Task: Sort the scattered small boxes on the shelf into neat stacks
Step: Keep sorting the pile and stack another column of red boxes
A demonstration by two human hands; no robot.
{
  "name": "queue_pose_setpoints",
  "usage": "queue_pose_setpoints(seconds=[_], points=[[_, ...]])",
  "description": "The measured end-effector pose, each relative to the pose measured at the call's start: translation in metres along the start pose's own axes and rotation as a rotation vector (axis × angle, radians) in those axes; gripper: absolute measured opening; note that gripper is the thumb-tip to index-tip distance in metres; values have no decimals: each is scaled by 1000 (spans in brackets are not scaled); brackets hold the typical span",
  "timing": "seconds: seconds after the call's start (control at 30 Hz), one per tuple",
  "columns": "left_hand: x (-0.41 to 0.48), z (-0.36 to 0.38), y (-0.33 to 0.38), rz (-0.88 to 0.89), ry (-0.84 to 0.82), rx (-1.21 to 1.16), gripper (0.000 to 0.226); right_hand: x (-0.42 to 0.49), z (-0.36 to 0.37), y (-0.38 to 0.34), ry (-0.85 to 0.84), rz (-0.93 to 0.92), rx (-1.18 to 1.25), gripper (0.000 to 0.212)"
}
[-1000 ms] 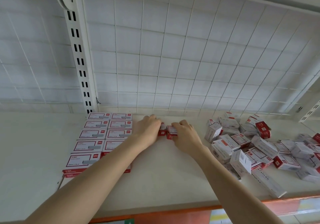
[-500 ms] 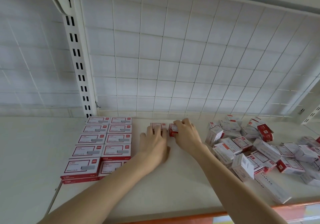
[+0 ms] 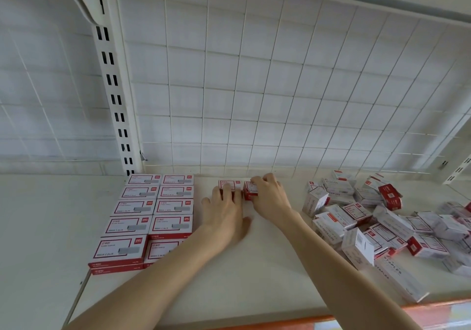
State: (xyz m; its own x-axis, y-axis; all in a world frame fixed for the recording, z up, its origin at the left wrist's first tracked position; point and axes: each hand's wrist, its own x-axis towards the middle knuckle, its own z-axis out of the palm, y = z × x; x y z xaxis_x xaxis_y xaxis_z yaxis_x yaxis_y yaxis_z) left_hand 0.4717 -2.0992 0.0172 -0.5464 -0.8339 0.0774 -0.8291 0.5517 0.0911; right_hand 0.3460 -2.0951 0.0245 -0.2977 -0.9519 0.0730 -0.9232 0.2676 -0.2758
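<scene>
Left hand (image 3: 225, 212) presses flat on one box (image 3: 228, 184); right hand (image 3: 270, 198) pinches the next box (image 3: 249, 192); the scattered pile (image 3: 369, 217) lies rightward, nearer the right hand.

I saw a bright, even, diffuse light across the whole view, and I could not tell where it came from. The white shelf (image 3: 254, 278) and the wire grid back panel (image 3: 280, 87) looked pale, slightly washed out and low in contrast. Shadows were faint: a soft grey one lay beside the thumb of the left hand (image 3: 225, 215), and thin ones sat under the loose boxes (image 3: 356, 217) on the right. The wide lens bent the slotted upright (image 3: 116, 100) and curved the grid lines toward the edges. Detail was soft throughout. The print on the small box (image 3: 248, 193) gripped by the right hand (image 3: 271, 199) was unreadable, and the boxes at the far right edge smeared.
</scene>
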Motion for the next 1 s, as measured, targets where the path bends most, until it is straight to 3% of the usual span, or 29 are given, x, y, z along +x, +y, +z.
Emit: queue_pose_setpoints(seconds=[1.0], points=[[13, 2, -7, -31, -26, -101, 66, 14, 8, -9, 40, -21, 84, 43]])
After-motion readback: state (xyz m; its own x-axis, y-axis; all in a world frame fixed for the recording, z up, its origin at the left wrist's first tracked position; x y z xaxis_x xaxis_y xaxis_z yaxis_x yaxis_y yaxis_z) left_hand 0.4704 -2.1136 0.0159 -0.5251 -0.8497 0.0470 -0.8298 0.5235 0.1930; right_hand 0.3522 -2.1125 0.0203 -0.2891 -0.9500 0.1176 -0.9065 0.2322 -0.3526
